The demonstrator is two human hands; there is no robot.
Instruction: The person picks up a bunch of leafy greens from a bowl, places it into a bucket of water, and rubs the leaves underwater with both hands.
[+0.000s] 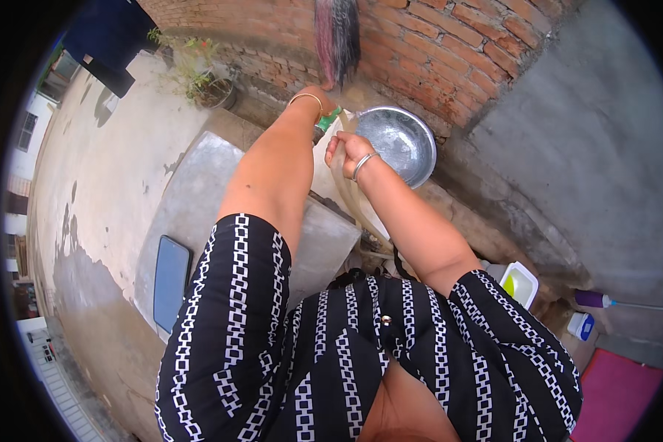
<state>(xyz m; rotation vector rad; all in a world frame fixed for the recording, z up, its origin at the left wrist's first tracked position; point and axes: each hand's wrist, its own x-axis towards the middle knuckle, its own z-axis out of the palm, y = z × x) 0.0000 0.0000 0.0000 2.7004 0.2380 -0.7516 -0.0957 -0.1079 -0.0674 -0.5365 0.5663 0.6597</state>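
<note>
My left hand reaches forward to the foot of the brick wall, beside a green fitting or piece of plastic that I cannot make out fully. Its fingers are mostly hidden behind the wrist. Closer to me, my right hand is closed around a pale, see-through hose. The hose runs from near the green piece down toward my lap, where it curves out of sight. Just right of both hands sits a wide, shiny metal basin, partly covered by my right wrist.
A phone lies on the concrete slab at left. Mop-like strands hang on the brick wall. A potted plant stands far left. To the right are a white tub, a purple-handled tool and a pink mat.
</note>
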